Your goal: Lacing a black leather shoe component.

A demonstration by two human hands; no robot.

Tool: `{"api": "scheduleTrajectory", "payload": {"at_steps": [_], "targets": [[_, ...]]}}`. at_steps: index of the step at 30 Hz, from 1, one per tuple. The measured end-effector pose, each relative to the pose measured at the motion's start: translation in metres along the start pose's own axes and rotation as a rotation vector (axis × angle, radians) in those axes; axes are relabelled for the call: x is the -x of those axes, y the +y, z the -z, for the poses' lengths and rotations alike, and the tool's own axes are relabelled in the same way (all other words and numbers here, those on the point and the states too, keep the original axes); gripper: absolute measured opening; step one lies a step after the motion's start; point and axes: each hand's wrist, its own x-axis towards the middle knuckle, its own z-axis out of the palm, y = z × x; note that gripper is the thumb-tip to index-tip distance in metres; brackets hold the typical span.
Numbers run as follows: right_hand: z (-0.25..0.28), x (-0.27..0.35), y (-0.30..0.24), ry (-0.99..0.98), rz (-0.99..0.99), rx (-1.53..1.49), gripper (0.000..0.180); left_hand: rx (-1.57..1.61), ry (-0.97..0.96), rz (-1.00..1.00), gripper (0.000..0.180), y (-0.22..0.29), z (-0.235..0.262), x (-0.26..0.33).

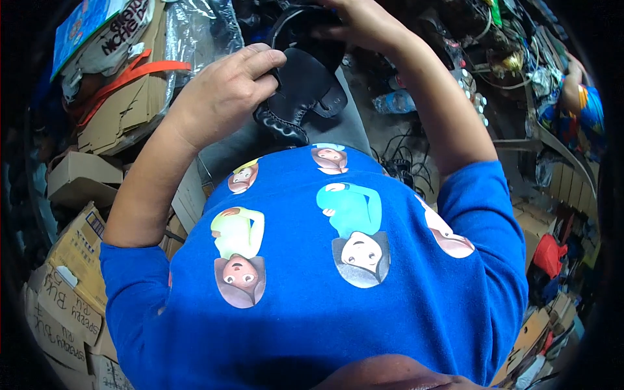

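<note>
L hand (227,94) pinching blk stitched pc (307,81), R hand (367,27) part cropped, opening/hold unclear

With the left hand (224,94), we grip a glossy black piece (309,81) at its left edge. Its gathered, stitched edge (284,128) lies below those fingers. We position the right hand (370,27) above and right of them; contact at its fingertips is unclear. We note a clear plastic sheet (198,32) upper-left of the left fingers and a plastic bottle (394,102) lower-right of the right fingers.
</note>
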Motion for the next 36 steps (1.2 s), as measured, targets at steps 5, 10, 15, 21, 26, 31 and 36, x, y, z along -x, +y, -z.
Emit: {"api": "scheduleTrajectory", "payload": {"at_steps": [5, 10, 15, 21, 26, 31, 36], "targets": [[0.025, 0.016, 0.003, -0.082, -0.067, 0.238, 0.024, 0.347, 0.079, 0.111, 0.012, 0.007, 0.004, -0.004], [0.069, 0.119, 0.003, 0.025, -0.345, 0.297, 0.017, 0.894, 0.35, 0.387, 0.017, -0.015, -0.002, 0.023], [0.067, 0.29, 0.04, 0.103, -0.957, 0.24, 0.036, 1.396, 0.329, 0.515, 0.022, -0.049, 0.001, 0.042], [-0.043, 0.436, 0.026, 0.356, -1.458, -0.494, 0.021, 1.125, 0.331, 0.562, 0.024, -0.069, 0.009, 0.042], [-0.119, 0.478, -0.041, 0.611, -1.921, -0.863, 0.012, 1.028, 0.265, 0.517, 0.024, -0.064, 0.011, 0.032], [-0.177, 0.498, -0.074, 0.297, -2.255, -1.089, 0.043, 0.979, 0.302, 0.492, 0.024, -0.045, 0.011, 0.005], [-0.164, 0.492, -0.052, -0.167, -2.112, -0.896, 0.045, 0.944, 0.221, 0.459, 0.021, -0.01, 0.004, -0.014]]}}
